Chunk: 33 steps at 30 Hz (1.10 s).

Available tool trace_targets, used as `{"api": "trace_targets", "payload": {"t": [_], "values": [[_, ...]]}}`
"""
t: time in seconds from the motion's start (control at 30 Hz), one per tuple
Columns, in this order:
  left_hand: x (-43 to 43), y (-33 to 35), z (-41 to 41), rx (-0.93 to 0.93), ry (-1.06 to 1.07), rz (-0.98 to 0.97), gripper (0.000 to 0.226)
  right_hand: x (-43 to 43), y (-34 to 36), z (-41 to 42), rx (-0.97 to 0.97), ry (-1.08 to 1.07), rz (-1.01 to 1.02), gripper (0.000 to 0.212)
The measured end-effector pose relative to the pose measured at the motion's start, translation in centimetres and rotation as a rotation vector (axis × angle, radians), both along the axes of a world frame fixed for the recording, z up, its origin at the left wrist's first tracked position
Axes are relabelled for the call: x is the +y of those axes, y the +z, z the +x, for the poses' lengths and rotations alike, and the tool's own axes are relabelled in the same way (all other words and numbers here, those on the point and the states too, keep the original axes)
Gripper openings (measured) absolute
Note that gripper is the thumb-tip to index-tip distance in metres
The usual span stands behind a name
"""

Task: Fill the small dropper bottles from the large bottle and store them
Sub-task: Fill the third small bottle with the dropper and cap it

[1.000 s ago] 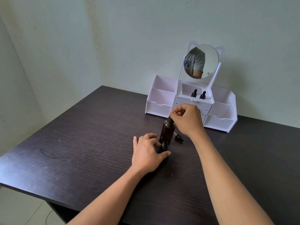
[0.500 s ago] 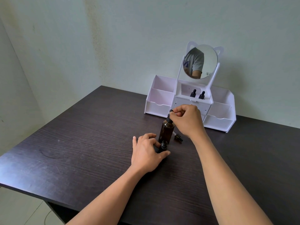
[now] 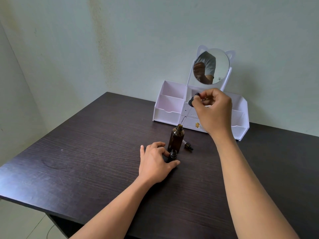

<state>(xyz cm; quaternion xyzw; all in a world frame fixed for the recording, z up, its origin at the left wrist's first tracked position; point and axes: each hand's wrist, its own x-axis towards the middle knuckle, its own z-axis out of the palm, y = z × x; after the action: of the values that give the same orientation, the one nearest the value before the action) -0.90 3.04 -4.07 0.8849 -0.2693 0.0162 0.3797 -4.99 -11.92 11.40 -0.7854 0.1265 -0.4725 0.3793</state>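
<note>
Right hand pinching the large dropper above the open large bottle.

My left hand grips the uncapped small bottle, which stands on the desk just in front of the large one. I judge the pipette thin, light and breakable, so I'd hold only the bulb and collar. The small bottle looks tippy, so I'd brace it low around the body.
</note>
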Motion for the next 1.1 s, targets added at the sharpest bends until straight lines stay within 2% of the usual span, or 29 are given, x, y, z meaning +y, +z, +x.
{"api": "trace_targets", "payload": {"t": [0.13, 0.3, 0.8, 1.1], "values": [[-0.1, 0.1, 0.0, 0.000, -0.001, 0.009, 0.034, 0.3, 1.3, -1.2, -0.102, 0.021, 0.013, 0.008], [0.0, 0.1, 0.1, 0.003, 0.003, 0.002, 0.033, 1.0, 1.8, -2.8, -0.134, 0.079, 0.038, 0.013], [-0.1, 0.1, 0.0, -0.007, 0.003, 0.008, 0.035, 2.7, -3.8, -3.8, 0.049, 0.170, 0.053, 0.012], [-0.1, 0.2, 0.0, -0.007, 0.003, 0.022, 0.034, 2.7, -5.1, -3.5, 0.084, 0.168, 0.040, 0.013]]}}
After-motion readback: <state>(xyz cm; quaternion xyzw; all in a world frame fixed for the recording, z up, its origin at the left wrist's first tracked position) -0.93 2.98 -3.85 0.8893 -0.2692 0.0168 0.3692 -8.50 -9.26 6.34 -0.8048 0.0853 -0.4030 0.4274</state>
